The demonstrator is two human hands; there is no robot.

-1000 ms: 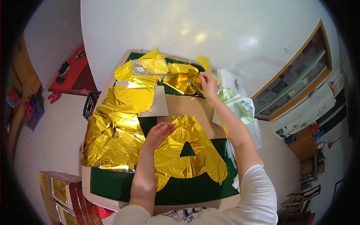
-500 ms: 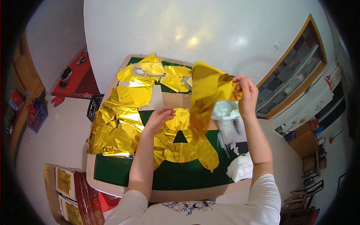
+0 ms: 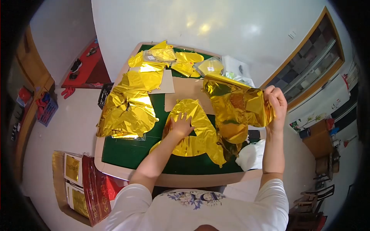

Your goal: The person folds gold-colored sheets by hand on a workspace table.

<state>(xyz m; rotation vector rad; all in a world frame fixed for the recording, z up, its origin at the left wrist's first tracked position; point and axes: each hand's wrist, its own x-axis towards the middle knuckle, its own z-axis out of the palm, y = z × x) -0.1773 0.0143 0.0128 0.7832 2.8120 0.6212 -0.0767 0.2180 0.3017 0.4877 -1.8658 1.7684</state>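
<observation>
A flat gold foil balloon shaped like the letter A [image 3: 204,134] lies on the green tabletop [image 3: 123,154]. My left hand [image 3: 182,124] rests on its upper middle with fingers spread, partly covering the triangular hole. At the right, my right hand [image 3: 275,104] pinches the edge of another gold foil balloon [image 3: 235,104]. That balloon hangs creased and uninflated, its lower end close to the A's right leg; its full shape cannot be made out. To the left of the A sits a crumpled pile of gold foil balloons [image 3: 127,104].
More gold foil [image 3: 189,57] and clear packets [image 3: 212,66] lie along the table's back. Cardboard [image 3: 183,86] is beyond the A. A white bag [image 3: 252,156] stands at the right edge. On the floor at left is an open box [image 3: 73,169] of packaged gold foil.
My left hand has moved from beside the A's top onto the A and flattened. My right hand has carried its foil balloon rightward, away from the A. The view has shifted slightly.
</observation>
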